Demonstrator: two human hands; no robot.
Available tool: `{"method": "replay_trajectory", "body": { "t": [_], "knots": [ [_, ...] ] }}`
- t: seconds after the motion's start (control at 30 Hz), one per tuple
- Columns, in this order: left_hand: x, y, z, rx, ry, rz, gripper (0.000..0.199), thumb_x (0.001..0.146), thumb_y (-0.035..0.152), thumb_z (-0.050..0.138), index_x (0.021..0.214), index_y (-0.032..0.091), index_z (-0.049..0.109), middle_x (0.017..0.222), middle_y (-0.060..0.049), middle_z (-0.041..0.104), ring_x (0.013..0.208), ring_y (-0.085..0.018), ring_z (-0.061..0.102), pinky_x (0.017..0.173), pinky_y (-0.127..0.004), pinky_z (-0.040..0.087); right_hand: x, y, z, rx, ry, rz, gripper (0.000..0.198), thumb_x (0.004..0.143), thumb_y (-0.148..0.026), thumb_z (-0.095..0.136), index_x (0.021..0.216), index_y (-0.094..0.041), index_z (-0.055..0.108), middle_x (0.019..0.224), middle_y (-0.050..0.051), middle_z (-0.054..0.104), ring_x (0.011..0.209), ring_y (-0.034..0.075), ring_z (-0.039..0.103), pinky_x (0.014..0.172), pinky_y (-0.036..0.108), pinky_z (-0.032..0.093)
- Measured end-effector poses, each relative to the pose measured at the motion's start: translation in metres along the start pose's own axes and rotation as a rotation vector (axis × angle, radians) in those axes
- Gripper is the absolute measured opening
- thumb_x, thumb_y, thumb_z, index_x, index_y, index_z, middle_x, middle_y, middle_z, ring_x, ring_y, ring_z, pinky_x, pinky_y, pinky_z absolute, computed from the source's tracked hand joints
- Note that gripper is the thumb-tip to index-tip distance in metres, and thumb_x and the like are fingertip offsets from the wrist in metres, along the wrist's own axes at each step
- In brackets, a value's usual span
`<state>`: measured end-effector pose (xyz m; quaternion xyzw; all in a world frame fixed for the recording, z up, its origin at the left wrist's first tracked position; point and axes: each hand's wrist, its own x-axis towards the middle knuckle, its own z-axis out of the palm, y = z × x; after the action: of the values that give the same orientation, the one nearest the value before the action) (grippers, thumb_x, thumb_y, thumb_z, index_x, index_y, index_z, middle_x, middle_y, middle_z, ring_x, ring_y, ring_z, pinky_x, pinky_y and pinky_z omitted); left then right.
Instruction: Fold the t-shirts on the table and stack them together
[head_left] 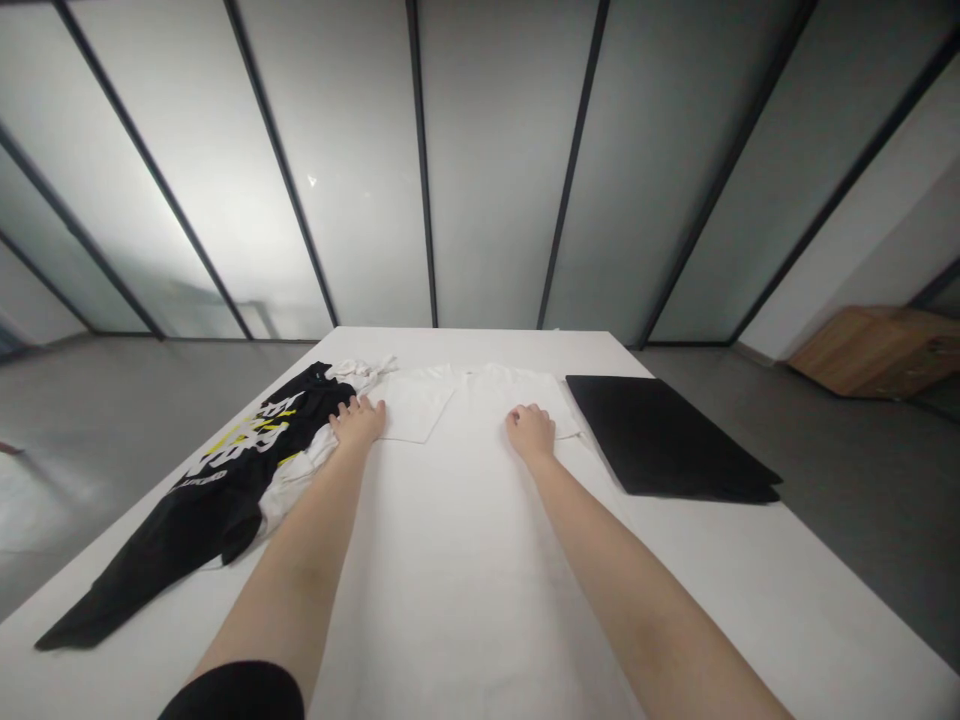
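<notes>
A white T-shirt point(457, 530) lies spread over the table in front of me, its sleeves toward the far end. My left hand point(358, 420) rests at the edge of its left sleeve, fingers spread, beside a black garment with white and yellow print point(232, 470). On the right side of the shirt, near the other sleeve, my right hand point(531, 431) is closed with curled fingers against the fabric. Its fingertips are partly hidden, but it appears to grip the cloth.
Black flat boards or a folded black panel point(667, 440) lie on the table's right side. Crumpled white cloth point(300, 475) sits by the black garment. Beyond the white table point(480, 342) stands a frosted glass wall point(487, 170). A wooden cabinet point(877, 350) is at the far right.
</notes>
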<state>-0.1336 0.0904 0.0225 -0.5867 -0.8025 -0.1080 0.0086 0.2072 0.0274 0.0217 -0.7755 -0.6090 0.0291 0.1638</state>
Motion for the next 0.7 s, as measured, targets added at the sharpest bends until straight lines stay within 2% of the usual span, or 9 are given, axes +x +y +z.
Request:
{"method": "replay_trajectory", "body": {
  "t": [0.1, 0.2, 0.27, 0.33, 0.4, 0.5, 0.57, 0.7],
  "knots": [
    [-0.007, 0.005, -0.003, 0.043, 0.123, 0.027, 0.059, 0.102, 0.043, 0.037, 0.144, 0.007, 0.060, 0.160, -0.025, 0.049, 0.146, -0.043, 0.044, 0.117, -0.061, 0.037, 0.000, 0.000, 0.001, 0.003, -0.003, -0.001, 0.037, 0.107, -0.032, 0.043, 0.119, -0.021, 0.077, 0.128, 0.016, 0.068, 0.118, 0.030, 0.059, 0.096, 0.038, 0.042],
    [-0.021, 0.017, -0.008, 0.096, 0.217, 0.175, 0.050, 0.101, 0.029, 0.038, 0.140, 0.011, 0.063, 0.163, -0.021, 0.048, 0.151, -0.037, 0.040, 0.123, -0.053, 0.031, 0.000, -0.001, 0.001, 0.005, -0.001, 0.000, 0.038, 0.107, -0.031, 0.043, 0.119, -0.021, 0.077, 0.128, 0.017, 0.068, 0.119, 0.030, 0.059, 0.097, 0.039, 0.042],
    [-0.037, 0.027, -0.008, 0.109, 0.163, 0.290, 0.048, 0.101, 0.026, 0.037, 0.138, 0.015, 0.065, 0.162, -0.017, 0.051, 0.153, -0.034, 0.039, 0.125, -0.050, 0.028, 0.000, -0.002, 0.001, 0.006, 0.003, 0.001, 0.037, 0.106, -0.031, 0.043, 0.119, -0.021, 0.077, 0.128, 0.016, 0.068, 0.119, 0.030, 0.058, 0.097, 0.039, 0.042],
    [-0.059, 0.038, -0.003, 0.109, 0.061, 0.353, 0.048, 0.103, 0.033, 0.038, 0.138, 0.016, 0.066, 0.159, -0.017, 0.054, 0.152, -0.035, 0.040, 0.124, -0.051, 0.030, 0.000, -0.002, 0.001, 0.005, 0.005, 0.002, 0.036, 0.106, -0.031, 0.044, 0.118, -0.021, 0.077, 0.128, 0.016, 0.068, 0.119, 0.030, 0.059, 0.097, 0.039, 0.042],
    [-0.083, 0.047, 0.004, 0.113, -0.017, 0.403, 0.056, 0.105, 0.045, 0.038, 0.146, 0.015, 0.060, 0.163, -0.021, 0.049, 0.153, -0.040, 0.039, 0.122, -0.055, 0.032, 0.001, -0.002, 0.001, 0.002, 0.006, 0.003, 0.036, 0.106, -0.031, 0.044, 0.118, -0.021, 0.077, 0.127, 0.015, 0.068, 0.118, 0.030, 0.059, 0.095, 0.039, 0.042],
    [-0.110, 0.053, 0.013, 0.106, -0.076, 0.428, 0.071, 0.105, 0.057, 0.035, 0.161, 0.015, 0.044, 0.170, -0.023, 0.037, 0.156, -0.043, 0.033, 0.123, -0.060, 0.028, 0.000, -0.002, 0.000, -0.001, 0.001, -0.001, 0.036, 0.106, -0.031, 0.044, 0.118, -0.022, 0.076, 0.127, 0.015, 0.067, 0.118, 0.030, 0.059, 0.095, 0.039, 0.042],
    [-0.117, 0.055, 0.015, 0.102, -0.093, 0.413, 0.074, 0.104, 0.059, 0.034, 0.165, 0.016, 0.039, 0.172, -0.023, 0.033, 0.158, -0.043, 0.030, 0.124, -0.061, 0.025, -0.001, -0.004, -0.002, -0.002, -0.006, -0.008, 0.035, 0.106, -0.031, 0.045, 0.119, -0.022, 0.076, 0.128, 0.015, 0.067, 0.119, 0.030, 0.059, 0.096, 0.039, 0.042],
    [-0.116, 0.056, 0.010, 0.097, -0.099, 0.398, 0.073, 0.104, 0.060, 0.035, 0.165, 0.019, 0.039, 0.173, -0.020, 0.033, 0.158, -0.042, 0.030, 0.125, -0.060, 0.024, -0.010, -0.007, -0.004, 0.002, -0.023, -0.029, 0.032, 0.103, -0.032, 0.052, 0.125, -0.022, 0.073, 0.133, 0.015, 0.065, 0.125, 0.031, 0.057, 0.102, 0.040, 0.041]
  ]
}}
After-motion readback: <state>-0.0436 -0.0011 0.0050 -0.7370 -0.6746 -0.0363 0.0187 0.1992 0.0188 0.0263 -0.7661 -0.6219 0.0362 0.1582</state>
